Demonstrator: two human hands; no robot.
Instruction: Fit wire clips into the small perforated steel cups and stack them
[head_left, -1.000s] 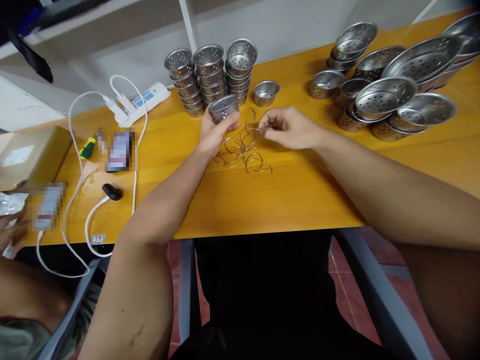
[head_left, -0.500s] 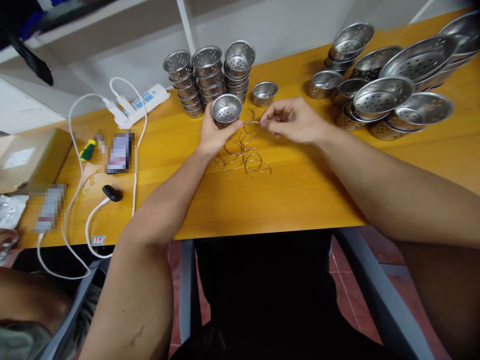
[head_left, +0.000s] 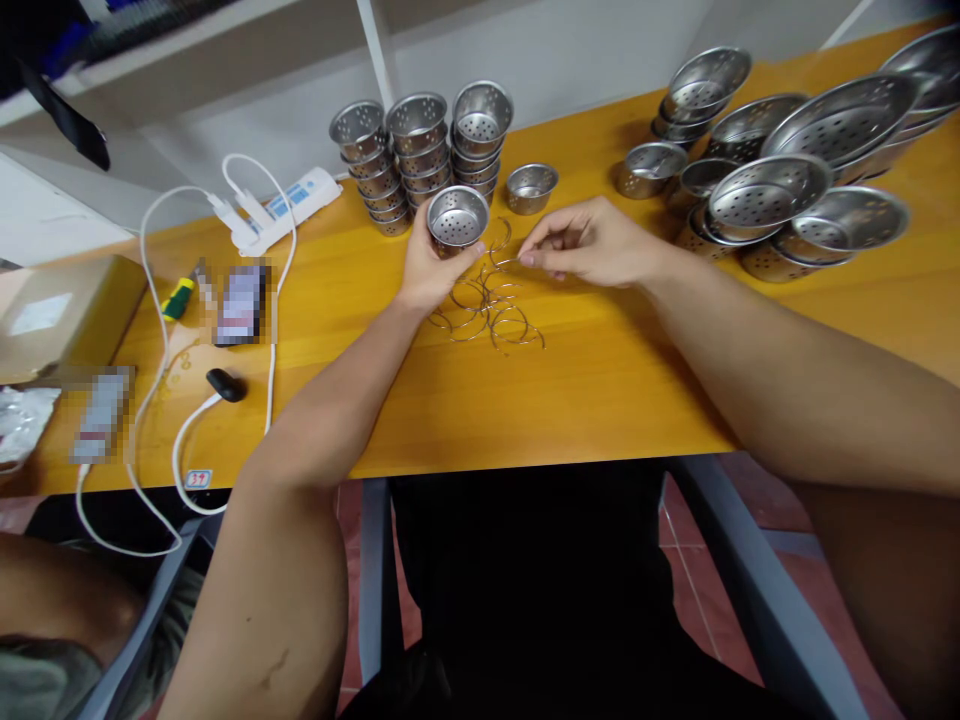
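My left hand (head_left: 431,262) is wrapped round a small perforated metal cup (head_left: 457,218), tilted so that its holed inside faces me. To the right of it, my right hand (head_left: 574,245) pinches the end of a thin curved wire (head_left: 507,263) between thumb and fingertips. Below and between the hands, several bent wire hoops (head_left: 510,322) lie in a loose tangle on the table. A single perforated cup (head_left: 531,188) stands just beyond my right fingers. Behind the held cup rise three stacks of similar cups (head_left: 416,125).
Larger perforated metal bowls (head_left: 840,120) are piled at the right. On the left of the wooden table (head_left: 570,400) are a power strip (head_left: 300,205) with white cables, a phone (head_left: 241,303), a green-and-yellow tool (head_left: 178,299) and a cardboard box (head_left: 71,310). Another person's leg (head_left: 60,590) shows at lower left.
My right hand has dipped slightly with the wire, whose end now sits lower. The left hand still holds the cup in nearly the same place.
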